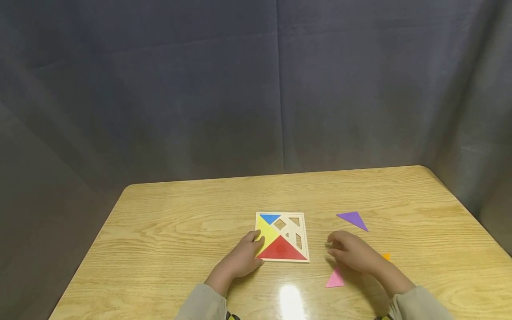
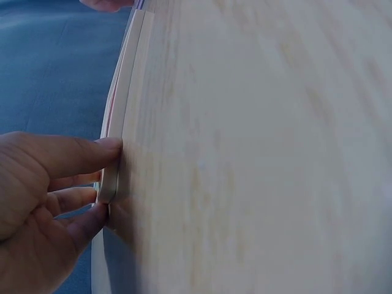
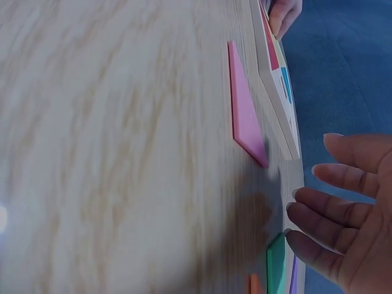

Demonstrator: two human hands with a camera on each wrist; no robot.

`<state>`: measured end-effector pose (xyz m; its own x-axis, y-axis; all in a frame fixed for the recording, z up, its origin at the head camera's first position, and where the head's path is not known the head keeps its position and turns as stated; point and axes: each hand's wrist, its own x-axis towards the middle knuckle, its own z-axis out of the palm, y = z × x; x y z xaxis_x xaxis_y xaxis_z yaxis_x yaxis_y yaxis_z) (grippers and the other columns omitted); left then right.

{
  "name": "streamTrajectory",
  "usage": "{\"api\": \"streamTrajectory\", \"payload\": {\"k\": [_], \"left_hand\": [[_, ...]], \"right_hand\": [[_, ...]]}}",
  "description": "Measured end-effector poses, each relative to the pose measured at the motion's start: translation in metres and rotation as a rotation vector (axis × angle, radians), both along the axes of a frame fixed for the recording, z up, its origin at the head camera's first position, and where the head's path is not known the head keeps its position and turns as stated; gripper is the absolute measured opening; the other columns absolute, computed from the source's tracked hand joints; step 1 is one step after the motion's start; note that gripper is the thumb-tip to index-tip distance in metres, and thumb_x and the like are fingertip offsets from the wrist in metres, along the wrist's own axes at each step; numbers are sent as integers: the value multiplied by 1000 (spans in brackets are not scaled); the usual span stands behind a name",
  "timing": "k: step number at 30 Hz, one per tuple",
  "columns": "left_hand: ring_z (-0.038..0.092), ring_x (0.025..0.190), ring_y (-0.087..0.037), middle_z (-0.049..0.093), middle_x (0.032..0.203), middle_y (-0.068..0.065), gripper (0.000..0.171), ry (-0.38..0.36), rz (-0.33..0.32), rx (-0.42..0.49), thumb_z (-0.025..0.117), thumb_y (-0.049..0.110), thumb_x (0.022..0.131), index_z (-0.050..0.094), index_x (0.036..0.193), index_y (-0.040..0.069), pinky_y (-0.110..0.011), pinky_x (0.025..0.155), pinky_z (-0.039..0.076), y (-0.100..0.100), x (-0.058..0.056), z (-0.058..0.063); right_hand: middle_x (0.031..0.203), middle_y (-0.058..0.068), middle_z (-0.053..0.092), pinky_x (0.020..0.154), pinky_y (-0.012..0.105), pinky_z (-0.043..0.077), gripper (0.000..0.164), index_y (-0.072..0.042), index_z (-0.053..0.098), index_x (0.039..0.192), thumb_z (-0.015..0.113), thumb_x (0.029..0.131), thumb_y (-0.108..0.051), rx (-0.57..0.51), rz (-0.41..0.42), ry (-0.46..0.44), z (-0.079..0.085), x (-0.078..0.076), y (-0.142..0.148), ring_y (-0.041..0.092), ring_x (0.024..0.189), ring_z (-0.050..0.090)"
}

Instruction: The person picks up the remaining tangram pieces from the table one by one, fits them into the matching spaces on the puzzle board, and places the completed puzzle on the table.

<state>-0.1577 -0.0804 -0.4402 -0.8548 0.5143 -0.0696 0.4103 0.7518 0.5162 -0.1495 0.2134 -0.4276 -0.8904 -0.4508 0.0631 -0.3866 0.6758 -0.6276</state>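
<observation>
A square tangram tray [image 1: 291, 229] lies flat on the table. In it sit a yellow triangle [image 1: 263, 229], a red triangle [image 1: 282, 249] and a small blue triangle [image 1: 270, 218]; several slots on its right side show bare. My left hand [image 1: 243, 258] grips the tray's near left corner, thumb and fingers against its edges in the left wrist view. Right of the tray my right hand [image 1: 354, 252] hovers above loose pieces, fingers relaxed and holding nothing. Under and beside it lie a pink triangle [image 1: 335, 279], a green piece [image 3: 276, 264] and a partly hidden orange piece [image 1: 386, 256].
A purple triangle [image 1: 355, 220] rests farther back, beyond my right hand. The wooden table [image 1: 180, 222] has rounded back corners, and a dark grey curtain [image 1: 200, 111] hangs behind it and along both sides. Light glares off the tabletop near the front.
</observation>
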Motion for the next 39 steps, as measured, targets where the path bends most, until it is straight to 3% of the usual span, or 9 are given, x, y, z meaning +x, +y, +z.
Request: {"api": "streamTrajectory", "payload": {"k": [4,21,29,39], "left_hand": [[26,122,-30,28,133,-17,51,-26,7,3,59,10,80,41,125,-5,-38,96,28,0,-1,-1],[26,122,-30,28,133,-17,52,-17,1,10,60,11,79,41,125,-5,-38,96,28,0,-2,-4],[27,122,-31,28,133,-18,51,-7,3,6,59,11,79,42,124,-6,-38,96,29,0,-2,-4],[27,122,-31,28,133,-18,51,-11,1,8,59,10,79,42,124,-6,-38,96,29,-1,-2,-4]], "right_hand": [[99,14,56,75,41,45,23,2,54,99,56,82,-13,-15,-8,-16,0,2,3,30,89,54],[104,16,54,76,47,43,26,2,52,102,55,84,-17,-6,-45,-38,2,9,23,34,93,51],[100,10,54,73,46,44,24,-2,53,100,53,86,-21,-30,-67,-58,2,15,32,32,93,51],[101,14,55,75,48,43,23,1,53,100,57,82,-13,-13,-111,-50,4,17,43,35,93,51]]}}
